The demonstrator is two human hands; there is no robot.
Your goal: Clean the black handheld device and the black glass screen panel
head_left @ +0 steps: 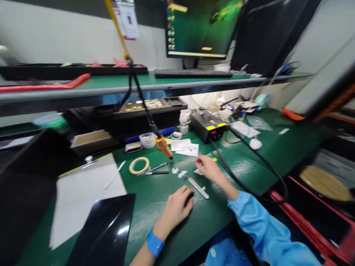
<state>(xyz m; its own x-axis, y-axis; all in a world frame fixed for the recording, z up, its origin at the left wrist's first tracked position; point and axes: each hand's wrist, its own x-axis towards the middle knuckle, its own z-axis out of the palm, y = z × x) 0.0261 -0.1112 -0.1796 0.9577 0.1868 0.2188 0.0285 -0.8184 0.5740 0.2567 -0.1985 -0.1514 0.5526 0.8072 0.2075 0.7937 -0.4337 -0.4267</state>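
My left hand point(176, 207), with a blue band point(154, 242) at the wrist, rests on the green mat, fingers loosely curved and thumb apart. Nothing shows in its grasp. My right hand point(210, 168), in a light blue sleeve point(260, 218), has its fingertips pinched together; what they hold, if anything, is too small to make out. A small white piece point(198, 171) lies beside those fingers. Between the hands is a slim silvery tool point(197, 187), its kind unclear. Small whitish bits point(182, 173) lie just beyond it.
An orange handheld control point(164, 147) hangs from a cord above the mat. Behind stands a black box with a red display point(208, 125), its thick cable point(266, 162) looping right. A tape roll point(139, 165), pens point(152, 169), papers point(85, 195) and a glossy black sheet point(104, 229) lie left.
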